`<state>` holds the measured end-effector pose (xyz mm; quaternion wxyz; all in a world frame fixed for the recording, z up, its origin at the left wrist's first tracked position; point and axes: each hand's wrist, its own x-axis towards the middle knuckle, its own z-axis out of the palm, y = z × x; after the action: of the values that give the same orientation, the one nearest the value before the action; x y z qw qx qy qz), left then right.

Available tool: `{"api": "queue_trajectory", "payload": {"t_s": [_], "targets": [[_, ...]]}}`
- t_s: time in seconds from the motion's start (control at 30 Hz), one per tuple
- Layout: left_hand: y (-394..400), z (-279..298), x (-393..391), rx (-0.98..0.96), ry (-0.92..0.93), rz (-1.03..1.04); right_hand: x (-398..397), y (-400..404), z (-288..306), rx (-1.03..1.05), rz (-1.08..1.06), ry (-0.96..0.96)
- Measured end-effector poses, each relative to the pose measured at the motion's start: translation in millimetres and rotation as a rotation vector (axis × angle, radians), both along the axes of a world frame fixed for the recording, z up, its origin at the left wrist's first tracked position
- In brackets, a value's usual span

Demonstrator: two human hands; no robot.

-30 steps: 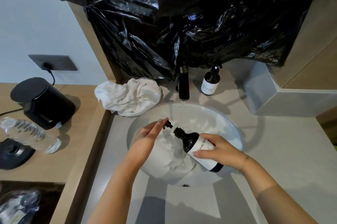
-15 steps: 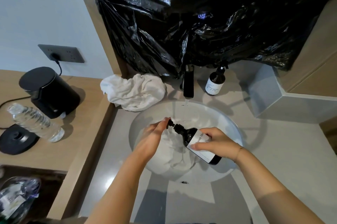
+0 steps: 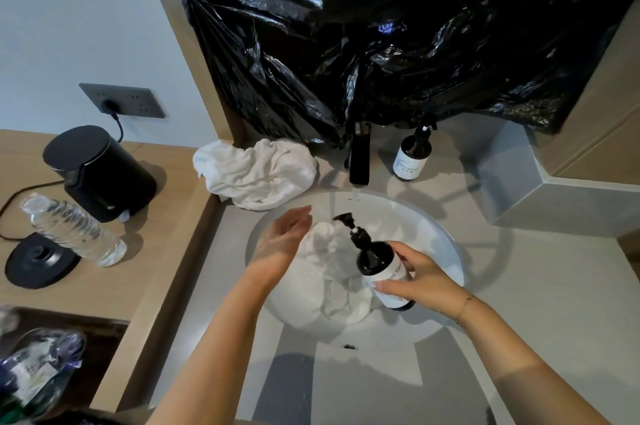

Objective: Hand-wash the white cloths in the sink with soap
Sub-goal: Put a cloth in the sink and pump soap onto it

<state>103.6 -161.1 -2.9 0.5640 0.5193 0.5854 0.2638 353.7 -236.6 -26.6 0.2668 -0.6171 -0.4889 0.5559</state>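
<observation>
Head camera view, looking down at a round white sink (image 3: 446, 251) set in a grey table (image 3: 554, 303). Nearest, two bare forearms reach in over the basin. The right hand (image 3: 420, 277) curls around a dark pump soap bottle (image 3: 379, 267) with a white label, holding it tilted over the sink, its pump head pointing up and left. The left hand (image 3: 282, 237) hovers apart from the pump, fingers straight and relaxed, holding nothing. Beneath both hands a crumpled white cloth (image 3: 337, 286) lies in the basin. Farther back, a black faucet (image 3: 358, 161) runs a thin stream of water into the sink. Just left of the faucet, a second white cloth (image 3: 256, 173) sits bunched on the table at the sink's rim; to the right stands another dark pump bottle (image 3: 412, 156). Black plastic sheeting (image 3: 381, 37) covers the wall behind. On a wooden counter far left are a black kettle (image 3: 97, 173) and a clear water bottle (image 3: 72, 229).
</observation>
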Motion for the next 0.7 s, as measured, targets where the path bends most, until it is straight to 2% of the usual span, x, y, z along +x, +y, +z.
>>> {"api": "queue_trajectory", "payload": {"t_s": [0.2, 0.4, 0.53, 0.7], "targets": [[6, -19, 21, -0.037, 0.183, -0.002, 18, -6, -17, 0.165, -0.229, -0.051], [12, -31, 53, -0.071, 0.111, -0.06, 40, 29, -17, 0.332, -0.593, 0.021], [27, -41, 73, -0.1, 0.165, -0.061, 67, 65, -20, 0.397, -0.706, 0.053], [32, -52, 80, -0.077, 0.228, -0.032, 91, 111, -36, 0.396, -0.761, -0.058]]}}
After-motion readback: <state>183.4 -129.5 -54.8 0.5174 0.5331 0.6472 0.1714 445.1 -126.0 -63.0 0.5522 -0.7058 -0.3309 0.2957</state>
